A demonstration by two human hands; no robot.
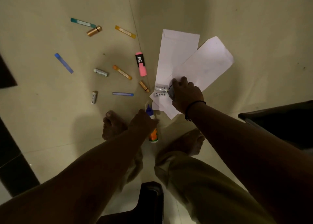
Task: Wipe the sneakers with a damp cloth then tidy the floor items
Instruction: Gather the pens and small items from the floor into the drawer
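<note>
The right hand [185,94] curls over a small grey round object [171,92], perhaps a tape roll or a lid, gripping it from above where two white paper envelopes [179,54] overlap on the pale tiled floor [254,28]. Just left of that grip two short white batteries [160,91] lie side by side on the envelopes' lower corner, their long axes running left to right. The left hand [144,120] wraps around a white glue bottle with a blue pointed cap and orange label [152,122]; the bottle's long axis runs up and down the view, cap pointing away from the person, base towards the bare feet [113,125]. Beyond the left grip and to its left, loose items are strewn with open floor between them: a pink highlighter with a black label [141,64] pointing away, two orange tubes [122,72], two blue tubes [63,63], a teal tube [83,22], two gold cylinders [94,31] and two more whitish batteries [101,72]. Right of the right grip the floor is open up to a dark furniture edge [279,120]; dark edges also border the far left, and a black object [150,200] sits between the knees.
</note>
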